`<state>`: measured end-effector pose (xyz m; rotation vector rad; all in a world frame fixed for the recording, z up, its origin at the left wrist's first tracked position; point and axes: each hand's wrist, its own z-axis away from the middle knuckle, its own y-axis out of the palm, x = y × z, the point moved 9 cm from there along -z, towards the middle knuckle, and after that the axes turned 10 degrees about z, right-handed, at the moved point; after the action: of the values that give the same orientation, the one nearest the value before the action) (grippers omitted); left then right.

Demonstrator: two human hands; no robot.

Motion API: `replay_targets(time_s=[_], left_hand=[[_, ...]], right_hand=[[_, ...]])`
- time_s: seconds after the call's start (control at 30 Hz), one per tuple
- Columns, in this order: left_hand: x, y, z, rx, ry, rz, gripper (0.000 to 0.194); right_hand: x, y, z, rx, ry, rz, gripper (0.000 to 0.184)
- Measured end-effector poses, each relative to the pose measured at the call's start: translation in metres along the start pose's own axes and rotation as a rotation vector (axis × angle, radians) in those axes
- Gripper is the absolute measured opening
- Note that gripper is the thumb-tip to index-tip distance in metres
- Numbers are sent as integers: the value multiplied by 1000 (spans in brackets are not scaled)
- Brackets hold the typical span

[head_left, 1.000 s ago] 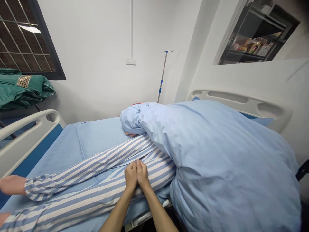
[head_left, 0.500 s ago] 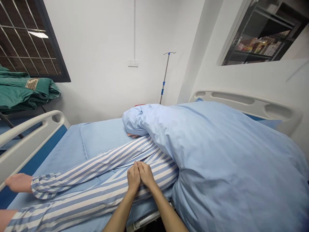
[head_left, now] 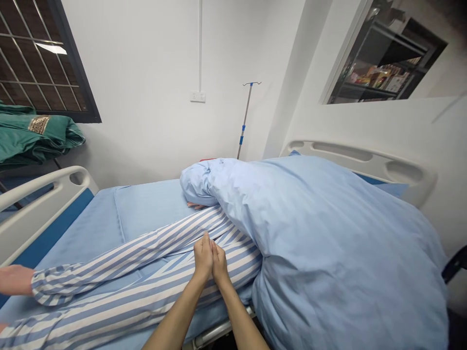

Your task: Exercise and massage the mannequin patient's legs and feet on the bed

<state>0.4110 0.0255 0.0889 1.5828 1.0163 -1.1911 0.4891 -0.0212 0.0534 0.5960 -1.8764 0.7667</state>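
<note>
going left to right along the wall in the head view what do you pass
barred window → wall socket → IV pole → shelves

A blue quilt (head_left: 321, 243) hides most of the body on the bed (head_left: 83, 233), with only fingers (head_left: 195, 205) showing under its fold. A red thing (head_left: 206, 159) barely shows behind it. The left edge cuts off the bare end of a striped limb (head_left: 12, 280), and the bottom edge cuts off the person's forearms (head_left: 175, 318). The shelf goods (head_left: 379, 78) are too small to tell.
</note>
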Motion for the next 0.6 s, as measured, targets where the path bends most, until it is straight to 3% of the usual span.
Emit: replay_targets(time_s=[0.07, 0.27, 0.43, 0.6], left_hand=[[3, 1, -1, -9, -10, 7, 47], [50, -11, 2, 58, -73, -169, 52], [48, -16, 4, 26, -9, -263, 54], [46, -8, 6, 88, 22, -301, 53]], right_hand=[[0, -1, 0, -2, 12, -18, 49], [-5, -4, 1, -62, 25, 62, 48], [3, -4, -4, -25, -28, 132, 48], [28, -7, -15, 104, -204, 319, 47]])
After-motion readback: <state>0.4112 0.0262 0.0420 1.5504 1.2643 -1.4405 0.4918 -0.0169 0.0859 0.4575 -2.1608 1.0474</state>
